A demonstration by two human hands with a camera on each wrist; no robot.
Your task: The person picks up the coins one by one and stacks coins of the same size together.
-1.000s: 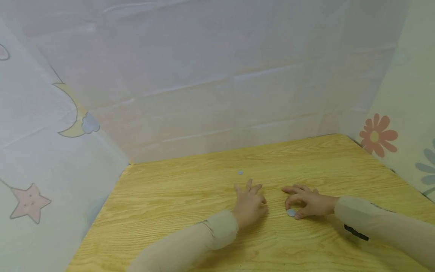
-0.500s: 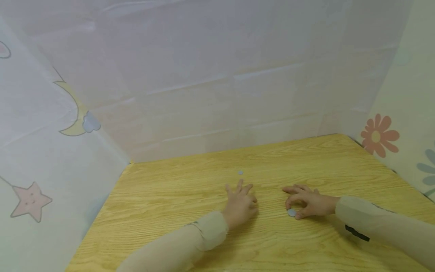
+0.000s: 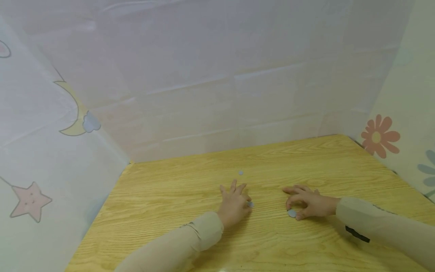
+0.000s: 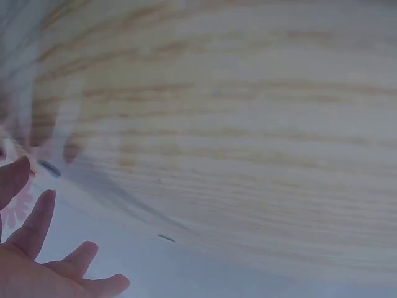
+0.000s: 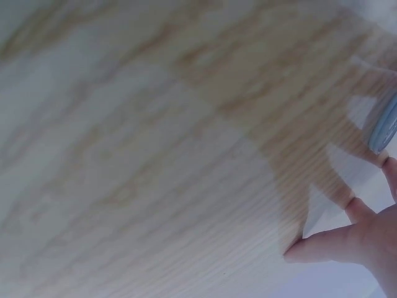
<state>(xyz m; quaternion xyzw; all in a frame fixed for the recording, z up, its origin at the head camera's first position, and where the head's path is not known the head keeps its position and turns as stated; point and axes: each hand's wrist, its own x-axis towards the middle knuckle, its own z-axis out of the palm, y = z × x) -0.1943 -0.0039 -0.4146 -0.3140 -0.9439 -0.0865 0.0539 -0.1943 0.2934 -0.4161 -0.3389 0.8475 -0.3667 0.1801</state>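
Observation:
In the head view my right hand (image 3: 307, 202) holds a small pale blue-grey round disc (image 3: 292, 213) on the wooden table, index finger and thumb curled at its edge. The right wrist view shows a blue-grey disc (image 5: 384, 127) edge-on above the fingers. My left hand (image 3: 234, 206) is at the table's middle, its outer fingers spread. Between its thumb and index finger a similar disc (image 3: 250, 204) shows, partly covered by the fingers. Beyond the left fingertips lies a third disc (image 3: 241, 172), apart from both hands.
The wooden table (image 3: 163, 192) meets a pale sheet wall (image 3: 217, 113) behind. A left wall (image 3: 64, 162) bears a printed moon and star; the right wall (image 3: 404, 98) shows printed flowers. A black strap (image 3: 357, 234) hangs under the right sleeve.
My left hand has moved leftward across the table, and a disc now shows between its thumb and index finger. My right hand stays in place with its disc.

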